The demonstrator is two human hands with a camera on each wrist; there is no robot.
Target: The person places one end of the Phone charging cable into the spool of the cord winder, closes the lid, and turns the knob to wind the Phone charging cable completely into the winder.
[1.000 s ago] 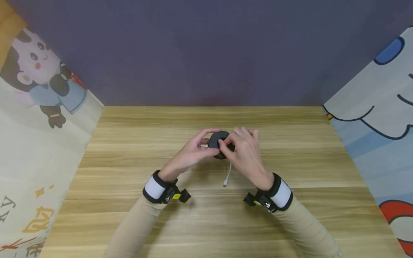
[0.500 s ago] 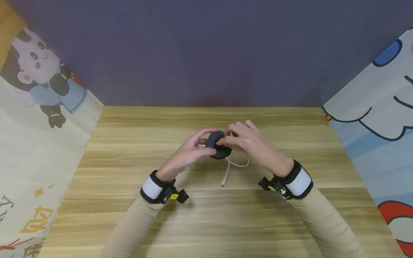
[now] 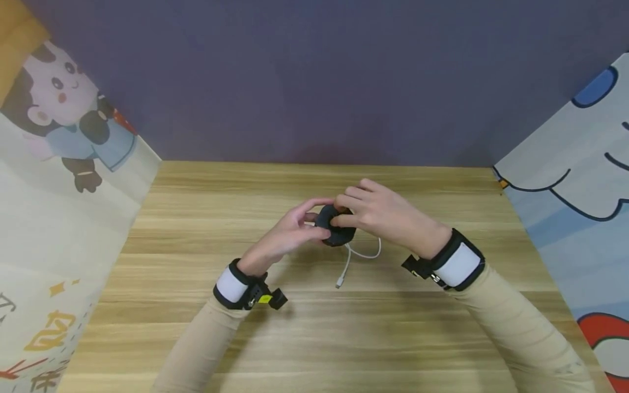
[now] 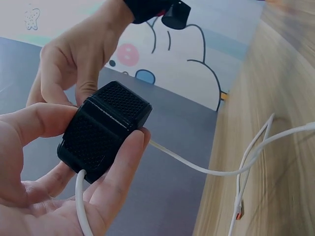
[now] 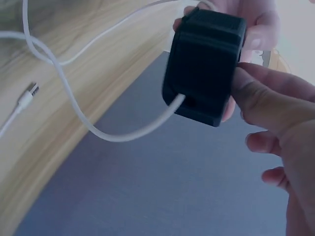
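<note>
A black, chunky cable winder with ridged sides is held above the wooden table. My left hand grips its left edge between thumb and fingers. At its upper face, the thumb and fingers of my right hand pinch near the centre, covering part of that face. A white cable runs out of the winder and loops below it. The cable's plug hangs free in the head view. In the left wrist view, cable leaves the winder on two sides. The right wrist view shows it entering a hole in the winder's side.
The wooden tabletop spreads beneath both hands. A dark blue-grey panel stands along its back edge. Cartoon-printed walls flank it, one on the left and one on the right.
My right hand has swung outward to the right, its wrist now higher and farther from the left one. More looped cable shows below the winder. The left hand stays nearly still.
</note>
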